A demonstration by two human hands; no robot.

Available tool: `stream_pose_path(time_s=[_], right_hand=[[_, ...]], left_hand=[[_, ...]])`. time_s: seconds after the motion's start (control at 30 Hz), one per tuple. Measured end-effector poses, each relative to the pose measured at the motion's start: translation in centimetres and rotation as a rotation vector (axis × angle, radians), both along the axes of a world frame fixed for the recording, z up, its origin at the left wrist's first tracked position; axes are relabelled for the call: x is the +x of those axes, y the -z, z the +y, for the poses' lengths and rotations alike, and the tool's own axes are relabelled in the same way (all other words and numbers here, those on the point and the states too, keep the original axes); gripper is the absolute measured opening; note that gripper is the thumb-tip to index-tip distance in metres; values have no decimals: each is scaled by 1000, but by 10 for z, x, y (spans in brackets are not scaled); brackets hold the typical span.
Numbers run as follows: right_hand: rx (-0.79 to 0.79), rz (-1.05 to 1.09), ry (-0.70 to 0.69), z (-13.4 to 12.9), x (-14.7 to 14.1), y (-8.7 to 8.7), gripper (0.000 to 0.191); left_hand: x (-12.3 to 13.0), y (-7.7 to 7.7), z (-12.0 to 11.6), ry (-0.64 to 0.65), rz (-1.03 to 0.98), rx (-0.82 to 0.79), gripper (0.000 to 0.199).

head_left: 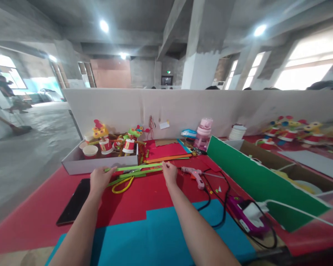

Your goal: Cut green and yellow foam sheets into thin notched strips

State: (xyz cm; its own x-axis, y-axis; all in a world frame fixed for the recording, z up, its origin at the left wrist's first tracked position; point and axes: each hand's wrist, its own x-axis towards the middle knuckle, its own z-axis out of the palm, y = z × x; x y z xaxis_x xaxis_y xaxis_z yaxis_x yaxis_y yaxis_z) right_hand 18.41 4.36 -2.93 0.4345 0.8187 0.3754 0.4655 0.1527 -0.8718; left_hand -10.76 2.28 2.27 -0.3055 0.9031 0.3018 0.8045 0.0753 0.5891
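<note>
A light green paper strip point(138, 167) is stretched level between my two hands, above the red tabletop. My left hand point(100, 179) pinches its left end, and my right hand point(170, 173) pinches the right end. More green strips point(140, 173) lie just below it, partly covered. A yellow bent pipe cleaner point(122, 187) curves on the table between my hands. To the right of my right hand rests a pink glue gun point(194, 175) with a black cord. Beyond the hands lie long orange strips point(169, 158).
A white box point(100, 164) at the left holds paper cups and cup figures. A dark tablet point(74, 201) lies near my left arm. Blue sheets point(133, 240) cover the near edge. At the right are a purple power strip point(248, 216) and a green-sided box point(261, 181).
</note>
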Motion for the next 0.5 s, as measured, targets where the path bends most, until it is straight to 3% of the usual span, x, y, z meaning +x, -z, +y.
stream_pose_path(time_s=[0.1, 0.2, 0.27, 0.37, 0.5], right_hand=[[-83, -66, 5, -2, 12, -9, 32], [-68, -142, 22, -16, 33, -28, 30], [-49, -151, -58, -32, 41, -42, 25], [-75, -139, -297, -58, 34, -55, 33], [-25, -193, -476, -82, 5, -50, 37]], left_hand=[[-4, -6, -5, -17, 272, -142, 39], [4, -20, -17, -152, 495, 43, 51], [17, -31, -25, -129, 547, 173, 48], [47, -44, -27, 55, 578, 309, 31], [90, -49, -5, 376, 646, 246, 28]])
